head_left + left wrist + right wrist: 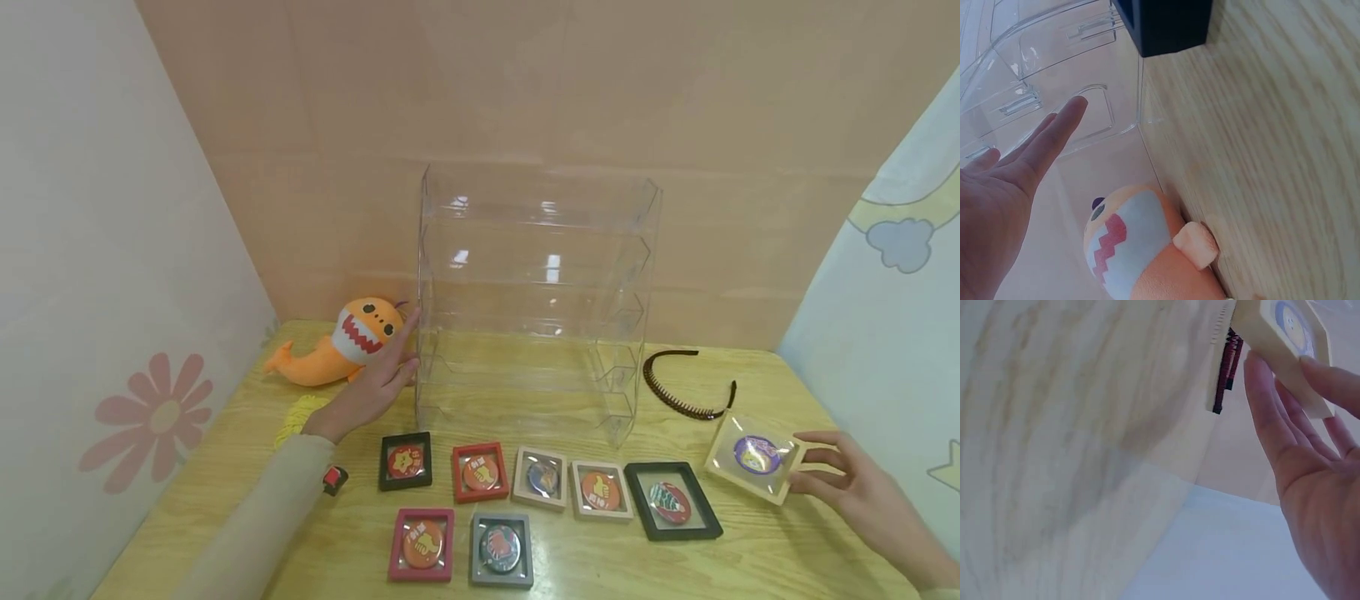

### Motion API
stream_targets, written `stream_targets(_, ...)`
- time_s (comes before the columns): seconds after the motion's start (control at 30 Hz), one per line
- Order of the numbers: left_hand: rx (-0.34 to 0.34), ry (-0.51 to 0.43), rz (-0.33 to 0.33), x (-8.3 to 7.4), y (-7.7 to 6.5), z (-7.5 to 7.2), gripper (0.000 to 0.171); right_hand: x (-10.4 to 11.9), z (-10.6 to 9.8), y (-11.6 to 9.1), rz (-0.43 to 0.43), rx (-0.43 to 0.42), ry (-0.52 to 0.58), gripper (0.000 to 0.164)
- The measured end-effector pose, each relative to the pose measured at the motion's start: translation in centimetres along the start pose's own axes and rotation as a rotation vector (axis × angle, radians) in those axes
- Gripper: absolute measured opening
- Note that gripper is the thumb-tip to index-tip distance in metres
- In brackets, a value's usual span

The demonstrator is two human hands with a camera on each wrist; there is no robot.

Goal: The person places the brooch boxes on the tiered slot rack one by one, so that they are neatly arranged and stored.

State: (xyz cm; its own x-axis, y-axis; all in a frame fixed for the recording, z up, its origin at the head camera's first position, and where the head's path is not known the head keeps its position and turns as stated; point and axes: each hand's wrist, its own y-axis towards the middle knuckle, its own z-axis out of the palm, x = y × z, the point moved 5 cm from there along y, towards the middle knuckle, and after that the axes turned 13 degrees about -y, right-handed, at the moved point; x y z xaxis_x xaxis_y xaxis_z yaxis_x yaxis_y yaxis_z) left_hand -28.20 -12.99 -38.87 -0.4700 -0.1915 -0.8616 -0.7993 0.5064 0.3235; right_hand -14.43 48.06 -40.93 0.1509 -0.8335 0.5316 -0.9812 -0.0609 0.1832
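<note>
My right hand (855, 492) pinches a cream square display frame (726, 472) by its right edge, thumb on one face and fingers along the other. A round badge with a purple rim (757, 455) sits inside that frame, which is tilted above the table at the right. The straight fingers of my left hand (367, 390) lie against the left side of a clear plastic tiered rack (532, 321). In the left wrist view the fingertips (1077, 106) are right at the rack's side panel. Its tiers show no frames in them.
Several framed badges lie in front of the rack, among them a large black frame (637, 492) and a red frame (459, 477). An orange plush shark (322, 364) lies left, near yellow yarn-like material (296, 417). A dark toothed headband (663, 396) lies right.
</note>
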Motion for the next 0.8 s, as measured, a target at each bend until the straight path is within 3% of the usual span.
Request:
stream_targets(0.17, -0.003, 0.02, -0.001, 0.2, 0.0, 0.1, 0.07, 1.7, -1.1, 0.2, 0.013, -0.101, -0.091, 0.058)
stream_targets(0.33, -0.001, 0.017, 0.004, 0.2, 0.0, 0.2, 0.071, 4.7, -1.9, 0.6, 0.004, -0.178, -0.081, 0.057)
stream_targets(0.57, -0.013, 0.037, 0.013, 0.1, 0.2, 0.2, 0.071, 10.6, -2.5, 2.1, -0.101, -0.279, 0.023, 0.06)
stream_targets(0.8, -0.002, 0.036, 0.029, -0.1, 0.3, 0.5, 0.074, 15.8, -1.6, 3.9, -0.235, -0.306, 0.066, 0.063)
